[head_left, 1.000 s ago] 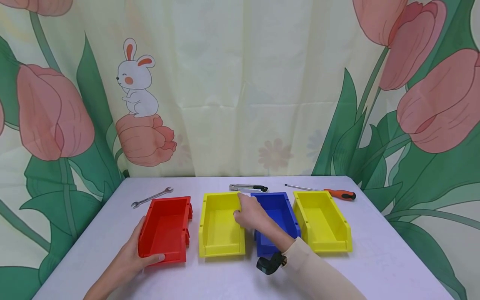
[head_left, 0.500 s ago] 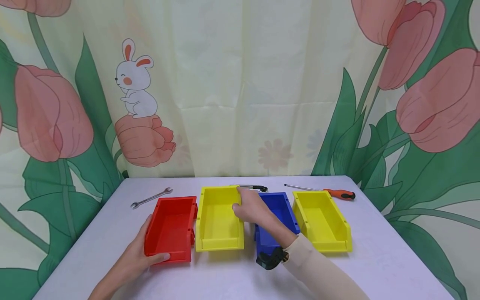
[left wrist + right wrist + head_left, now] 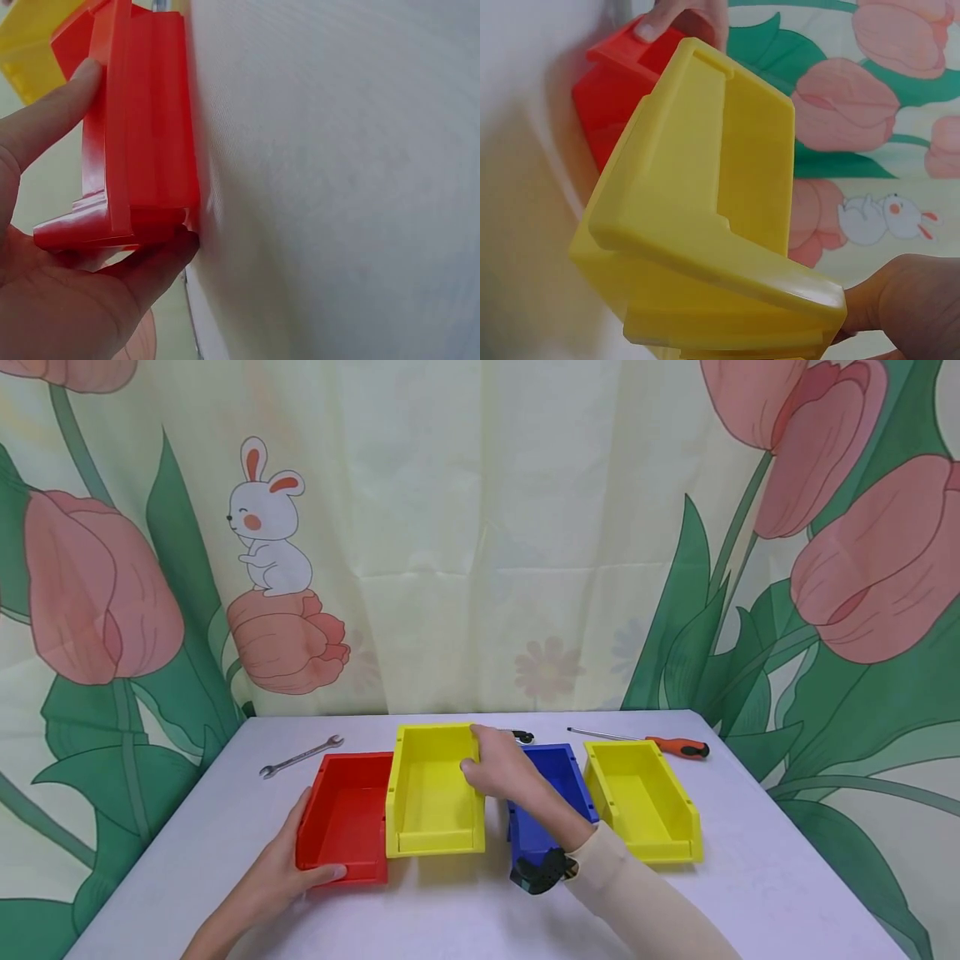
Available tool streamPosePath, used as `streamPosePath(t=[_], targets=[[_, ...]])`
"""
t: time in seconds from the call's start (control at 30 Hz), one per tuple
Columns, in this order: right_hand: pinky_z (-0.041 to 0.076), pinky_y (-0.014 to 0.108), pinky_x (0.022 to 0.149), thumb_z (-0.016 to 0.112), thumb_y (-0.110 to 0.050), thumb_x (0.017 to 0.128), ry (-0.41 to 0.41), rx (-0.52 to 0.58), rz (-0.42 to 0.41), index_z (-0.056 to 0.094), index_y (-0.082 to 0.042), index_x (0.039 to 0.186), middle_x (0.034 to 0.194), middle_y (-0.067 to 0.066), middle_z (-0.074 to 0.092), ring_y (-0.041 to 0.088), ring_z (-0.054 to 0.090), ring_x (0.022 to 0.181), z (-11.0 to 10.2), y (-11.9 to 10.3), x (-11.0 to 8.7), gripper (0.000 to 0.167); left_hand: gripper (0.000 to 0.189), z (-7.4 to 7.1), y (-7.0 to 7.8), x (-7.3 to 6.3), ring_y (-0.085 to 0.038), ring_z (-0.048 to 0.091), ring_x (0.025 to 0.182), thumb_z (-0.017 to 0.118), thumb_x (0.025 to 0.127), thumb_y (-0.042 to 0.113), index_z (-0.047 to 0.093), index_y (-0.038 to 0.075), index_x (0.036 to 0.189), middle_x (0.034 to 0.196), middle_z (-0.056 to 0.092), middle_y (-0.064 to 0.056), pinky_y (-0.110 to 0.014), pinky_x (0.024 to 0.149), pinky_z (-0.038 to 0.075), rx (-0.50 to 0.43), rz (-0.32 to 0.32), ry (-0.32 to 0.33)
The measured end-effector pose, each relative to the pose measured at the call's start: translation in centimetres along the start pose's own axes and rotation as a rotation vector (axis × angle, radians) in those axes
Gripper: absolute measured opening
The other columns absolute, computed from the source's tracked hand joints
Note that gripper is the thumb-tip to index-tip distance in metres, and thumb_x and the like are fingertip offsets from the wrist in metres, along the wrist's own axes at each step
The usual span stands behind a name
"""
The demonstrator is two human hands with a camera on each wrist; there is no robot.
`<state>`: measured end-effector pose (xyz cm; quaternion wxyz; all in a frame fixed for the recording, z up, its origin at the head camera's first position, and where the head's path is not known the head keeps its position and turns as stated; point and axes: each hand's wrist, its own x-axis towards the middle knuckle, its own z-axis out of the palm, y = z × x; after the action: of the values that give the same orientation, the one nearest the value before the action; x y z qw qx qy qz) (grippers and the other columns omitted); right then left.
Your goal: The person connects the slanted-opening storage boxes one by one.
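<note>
My left hand [image 3: 281, 864] grips the red storage bin [image 3: 345, 818] at its left side and front, thumb over the front lip. In the left wrist view, the fingers [image 3: 161, 270] reach under one end of the bin, close to the tabletop. My right hand [image 3: 501, 768] pinches the right wall of a yellow bin [image 3: 435, 802] near its back corner. This yellow bin is held up off the table, and its left edge overlaps the red bin's right side in the head view. Both bins look bare inside.
A blue bin [image 3: 551, 777] stands partly behind my right forearm, with a second yellow bin [image 3: 648, 810] beside it. Toward the back lie a wrench [image 3: 302, 757], a mostly hidden black-ended tool [image 3: 522, 737] and an orange-handled screwdriver [image 3: 678, 747]. A printed curtain [image 3: 427, 527] hangs behind the table.
My right hand has lifted the yellow bin up and slightly left, covering most of the tool behind it. My left hand has shifted the red bin right, toward the yellow one.
</note>
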<state>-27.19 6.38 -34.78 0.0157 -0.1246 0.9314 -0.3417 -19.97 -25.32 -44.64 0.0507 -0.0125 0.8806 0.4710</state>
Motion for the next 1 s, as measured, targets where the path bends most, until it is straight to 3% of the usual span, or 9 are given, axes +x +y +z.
streamPosePath(t=[0.2,0.53,1.0], targets=[[0.059,0.029,0.07,0.062,-0.006,0.096,0.003,0.026,-0.007,0.054,0.004,0.147,0.114,0.017,0.071,0.022,0.066,0.082,-0.36,-0.23,-0.02,0.053,0.149,0.02,0.15,0.12,-0.044,0.043,0.143,0.102,0.064,0.033,0.0,0.018,0.171,0.164,0.034,-0.018,-0.045,0.088,0.067,0.014,-0.008,0.002],[0.055,0.026,0.063,0.061,-0.007,0.096,-0.003,0.029,0.016,0.047,0.004,0.155,0.126,0.022,0.069,0.023,0.067,0.083,-0.1,-0.35,-0.04,0.061,0.149,0.1,0.16,0.09,-0.045,0.044,0.142,0.102,0.065,0.032,-0.001,0.015,0.171,0.163,0.034,-0.02,-0.046,0.089,0.067,0.041,-0.007,0.004],[0.055,0.025,0.065,0.062,-0.008,0.097,-0.01,0.016,0.046,0.046,0.003,0.156,0.135,0.023,0.067,0.024,0.067,0.089,0.13,-0.34,0.01,0.062,0.149,0.12,0.0,0.03,-0.045,0.044,0.142,0.102,0.065,0.032,-0.001,0.016,0.171,0.163,0.034,-0.02,-0.045,0.088,0.067,0.038,0.002,0.003]])
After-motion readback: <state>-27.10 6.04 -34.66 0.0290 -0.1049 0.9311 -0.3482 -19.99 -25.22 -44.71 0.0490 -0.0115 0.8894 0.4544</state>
